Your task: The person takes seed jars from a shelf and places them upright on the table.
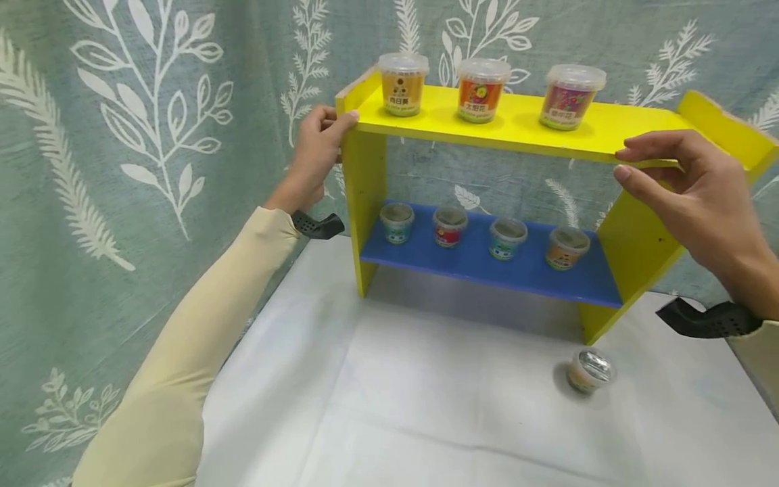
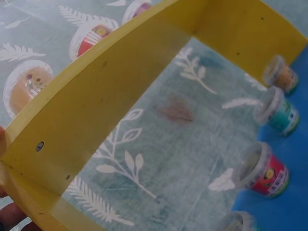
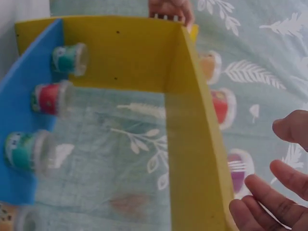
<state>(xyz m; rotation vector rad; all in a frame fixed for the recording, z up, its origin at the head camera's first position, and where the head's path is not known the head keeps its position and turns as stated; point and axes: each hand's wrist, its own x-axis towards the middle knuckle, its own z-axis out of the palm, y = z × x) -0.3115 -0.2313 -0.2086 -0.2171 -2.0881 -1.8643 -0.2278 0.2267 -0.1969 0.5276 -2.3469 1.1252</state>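
A small yellow shelf unit (image 1: pixel 520 122) with a blue lower board (image 1: pixel 475 266) stands on a white-covered table. My left hand (image 1: pixel 313 155) grips its upper left corner, thumb over the front edge. My right hand (image 1: pixel 700 186) is near the right part of the top board, with thumb and fingers apart and nothing between them. On top stand three lidded plastic cups, with an orange-yellow label (image 1: pixel 403 88), a red-orange one (image 1: pixel 481 95) and a purple one (image 1: pixel 567 101). In the right wrist view, the fingertips (image 3: pixel 255 185) overlap the purple cup's area beside the yellow board.
Several smaller cups stand in a row on the blue board, among them a red one (image 1: pixel 449 230) and a teal one (image 1: pixel 505 243). Another cup (image 1: pixel 590 370) with a silvery top is on the table (image 1: pixel 438 399), before the unit's right leg. A green leaf-patterned curtain (image 1: pixel 182 135) hangs behind.
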